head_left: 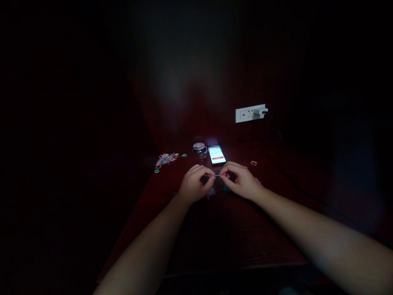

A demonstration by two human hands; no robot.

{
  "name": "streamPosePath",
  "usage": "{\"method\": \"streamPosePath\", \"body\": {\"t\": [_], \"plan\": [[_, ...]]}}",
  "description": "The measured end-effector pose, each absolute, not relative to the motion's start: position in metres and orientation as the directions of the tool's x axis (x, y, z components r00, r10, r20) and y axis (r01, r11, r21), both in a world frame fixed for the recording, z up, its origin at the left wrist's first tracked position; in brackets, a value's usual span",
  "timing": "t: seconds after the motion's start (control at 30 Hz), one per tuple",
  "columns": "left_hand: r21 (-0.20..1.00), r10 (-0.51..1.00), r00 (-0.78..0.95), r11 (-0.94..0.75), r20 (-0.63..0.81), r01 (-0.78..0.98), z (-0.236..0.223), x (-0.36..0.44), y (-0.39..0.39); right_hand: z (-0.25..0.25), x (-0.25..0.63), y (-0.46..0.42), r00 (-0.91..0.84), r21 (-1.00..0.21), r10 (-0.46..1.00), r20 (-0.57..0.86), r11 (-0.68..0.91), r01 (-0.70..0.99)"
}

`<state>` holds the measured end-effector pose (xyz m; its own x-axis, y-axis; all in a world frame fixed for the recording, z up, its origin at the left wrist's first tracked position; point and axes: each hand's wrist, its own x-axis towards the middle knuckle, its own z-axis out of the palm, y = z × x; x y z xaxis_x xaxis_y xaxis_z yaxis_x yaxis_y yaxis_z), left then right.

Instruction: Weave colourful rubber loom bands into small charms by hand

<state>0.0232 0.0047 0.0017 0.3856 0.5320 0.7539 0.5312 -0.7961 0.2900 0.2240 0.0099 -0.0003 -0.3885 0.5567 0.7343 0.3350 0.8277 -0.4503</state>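
Note:
Thumb and fingertips of my left hand (196,182) pinch one end of a thin, pale elastic hair tie (217,175). My right hand (241,179) pinches its other end, and a short straight length shows between the two hands. Beneath my left hand lies a small purple bunch of hair ties (210,193). A dark teal bunch (226,188) is partly covered by my right hand. On the table's left side spreads a mixed heap of coloured hair ties (166,159), some of them loose rings.
A clear lidded jar (199,151) stands beyond my hands, beside a lit phone (217,155). One orange hair tie (253,163) lies to the right. A wall socket (250,113) holds a white plug with a dark cable. The dark red table (215,246) is dimly lit.

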Motion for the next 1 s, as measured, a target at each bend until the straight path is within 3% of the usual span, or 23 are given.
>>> {"method": "streamPosePath", "body": {"t": [1.0], "plan": [[0.288,0.524,0.426,-0.815,0.737,0.503,0.0039,0.0247,0.0027,0.0026,0.2235,0.0085,-0.452,-0.433,0.564,0.692,0.824,0.366]]}}
